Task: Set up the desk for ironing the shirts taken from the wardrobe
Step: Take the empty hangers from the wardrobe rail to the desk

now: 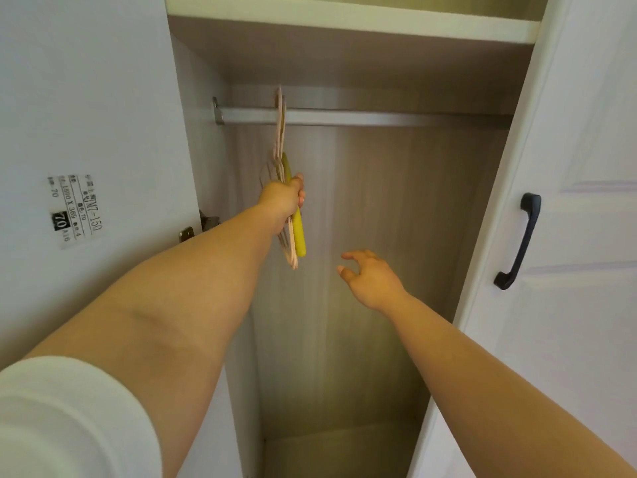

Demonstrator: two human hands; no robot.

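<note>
One wide-angle view, worn on the person's head, faces straight into the open wardrobe (362, 236) from close in front. It takes in the shelf (344, 25) above, the rail (362, 117) at mid-height and the wardrobe floor below. Both doors (86, 98) fill the edges, and both forearms stretch forward from the bottom corners.

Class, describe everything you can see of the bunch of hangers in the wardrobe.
The hangers are a thin bunch seen edge-on, mostly pale pink with one yellow-green one, plastic by the look. Their hooks sit over the metal rail near its left end, and they hang down bare, with no clothes on them. The left hand is closed around their middle.
</note>
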